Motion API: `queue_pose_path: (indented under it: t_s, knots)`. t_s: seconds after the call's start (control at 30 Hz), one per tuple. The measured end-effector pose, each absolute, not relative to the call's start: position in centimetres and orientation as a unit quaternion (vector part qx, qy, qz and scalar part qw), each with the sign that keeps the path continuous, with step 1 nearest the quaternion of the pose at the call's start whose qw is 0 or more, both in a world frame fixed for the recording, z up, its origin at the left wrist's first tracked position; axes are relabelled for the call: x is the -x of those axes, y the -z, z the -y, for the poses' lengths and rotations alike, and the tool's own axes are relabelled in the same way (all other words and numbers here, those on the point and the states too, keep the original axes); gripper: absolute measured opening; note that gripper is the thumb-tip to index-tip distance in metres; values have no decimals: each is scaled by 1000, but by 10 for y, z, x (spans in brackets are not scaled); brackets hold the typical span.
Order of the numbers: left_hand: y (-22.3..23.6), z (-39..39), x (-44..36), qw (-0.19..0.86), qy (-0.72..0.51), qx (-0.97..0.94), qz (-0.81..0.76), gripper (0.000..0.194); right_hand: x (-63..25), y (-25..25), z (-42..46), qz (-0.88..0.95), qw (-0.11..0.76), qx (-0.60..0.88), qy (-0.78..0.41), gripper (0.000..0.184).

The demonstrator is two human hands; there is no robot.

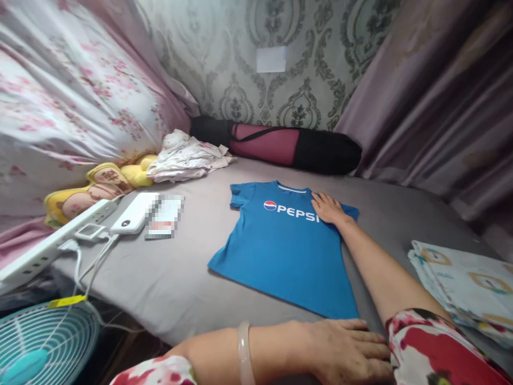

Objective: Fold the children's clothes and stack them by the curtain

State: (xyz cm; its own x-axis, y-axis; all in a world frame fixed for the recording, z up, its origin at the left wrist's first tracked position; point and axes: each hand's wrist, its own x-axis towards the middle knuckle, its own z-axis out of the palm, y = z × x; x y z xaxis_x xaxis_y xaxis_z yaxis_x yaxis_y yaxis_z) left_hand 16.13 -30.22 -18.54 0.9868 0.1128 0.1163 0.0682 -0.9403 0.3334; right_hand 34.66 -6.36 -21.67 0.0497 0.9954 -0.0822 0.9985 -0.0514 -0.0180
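Observation:
A blue T-shirt (288,256) with a white PEPSI print lies spread flat on a grey sheet, its collar pointing away from me. My right hand (329,207) rests flat on the shirt near the right shoulder, fingers extended and partly covering the end of the lettering. Close to me, my left hand (348,347) reaches across to the right, palm down by the shirt's lower right corner, with its fingers stretched out. Whether its palm touches the hem is hard to see. A pale bangle (245,353) circles my left wrist.
Folded patterned cloth (460,283) lies at the right. On the left are a power strip (60,240), a white power bank (136,213), a blurred phone-like item (165,216), a plush toy (76,203) and a fan (44,342). Crumpled cloth (188,155) and a long bag (264,143) lie behind.

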Motion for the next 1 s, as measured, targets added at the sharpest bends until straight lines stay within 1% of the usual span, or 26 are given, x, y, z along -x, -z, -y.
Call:
queue_pose_path:
  t_s: [0.07,0.1,0.17,0.27,0.37,0.43,0.53,0.6,0.7,0.77,0.9,1.0]
  knots:
    - [177,300,-157,165,-97,-981,25,37,-333,206,67,-680,46,-732,1,56]
    - [171,298,-152,161,-99,-981,31,38,-322,201,71,-684,48,-727,-24,55]
    - [157,293,-134,165,-90,-982,-21,36,-296,193,80,-714,34,-697,-60,54]
    - [142,279,-95,207,-124,-968,-71,31,-245,189,97,-771,5,-636,-30,50]
    - [146,261,-49,244,-203,-915,-247,27,-193,188,111,-828,-35,-559,6,44]
    - [156,250,-19,198,-260,-850,-413,28,-164,187,116,-845,-61,-531,16,36]
    - [175,239,19,92,-257,-740,-615,28,-134,189,117,-849,-94,-519,40,29]
    - [184,237,38,98,-230,-689,-681,25,-123,194,115,-849,-115,-511,65,27]
    - [187,237,52,184,-197,-641,-718,27,-118,207,114,-834,-159,-522,88,29]
    - [185,237,54,233,-187,-620,-725,30,-119,215,115,-822,-188,-530,92,35]
    - [181,232,52,272,-185,-609,-721,38,-124,225,114,-817,-214,-524,105,51]
    - [181,229,54,292,-198,-614,-706,39,-125,226,113,-817,-214,-524,106,50]
